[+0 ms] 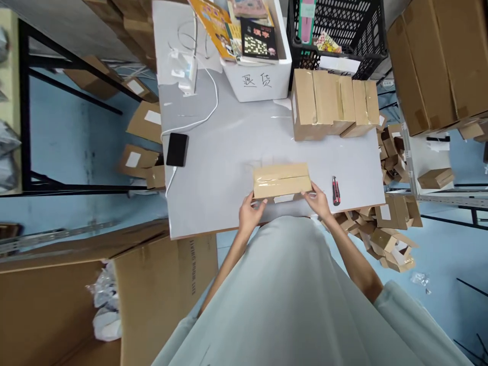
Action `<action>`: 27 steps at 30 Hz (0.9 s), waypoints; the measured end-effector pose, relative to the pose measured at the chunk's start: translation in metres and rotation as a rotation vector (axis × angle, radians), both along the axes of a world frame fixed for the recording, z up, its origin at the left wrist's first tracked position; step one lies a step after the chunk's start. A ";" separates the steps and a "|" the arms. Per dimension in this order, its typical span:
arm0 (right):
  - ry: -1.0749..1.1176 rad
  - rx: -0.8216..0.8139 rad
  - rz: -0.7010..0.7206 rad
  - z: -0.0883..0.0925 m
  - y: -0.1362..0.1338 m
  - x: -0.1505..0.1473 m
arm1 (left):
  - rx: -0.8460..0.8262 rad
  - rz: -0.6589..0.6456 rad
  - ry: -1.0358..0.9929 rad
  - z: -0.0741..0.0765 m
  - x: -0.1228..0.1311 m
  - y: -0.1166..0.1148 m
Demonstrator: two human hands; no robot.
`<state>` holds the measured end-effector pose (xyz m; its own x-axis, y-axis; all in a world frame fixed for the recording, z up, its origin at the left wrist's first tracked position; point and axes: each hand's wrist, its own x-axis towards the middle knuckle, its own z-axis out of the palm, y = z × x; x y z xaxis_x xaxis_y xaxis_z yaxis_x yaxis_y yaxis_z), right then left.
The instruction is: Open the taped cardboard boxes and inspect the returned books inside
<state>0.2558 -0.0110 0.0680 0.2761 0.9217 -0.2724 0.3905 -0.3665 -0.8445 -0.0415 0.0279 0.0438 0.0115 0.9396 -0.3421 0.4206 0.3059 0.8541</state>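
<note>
Cloth shirt (pixel 293 284) nearest, hands (pixel 249 213) hold taped rect cardbd box (pixel 282 181).

The person wears a loose shirt (pixel 297 290) in a pale grey-green, one plain colour over nearly all of what shows. The cloth looks matt and soft, with long, shallow folds running down the front and faint shading along them. A short, thin dark line, perhaps a crease, marks the lower left of it. The left sleeve (pixel 177 335) and the right sleeve (pixel 414 320) are of the same cloth, cut wide, and end around the elbow. Below them the left forearm (pixel 227 260) and right forearm (pixel 356 256) are bare and slender. The left hand (pixel 249 213) and right hand (pixel 319 202) are bare too, with slim fingers.
</note>
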 end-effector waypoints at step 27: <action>-0.060 -0.048 -0.022 -0.062 0.058 0.030 | -0.098 0.038 -0.080 -0.054 -0.007 0.049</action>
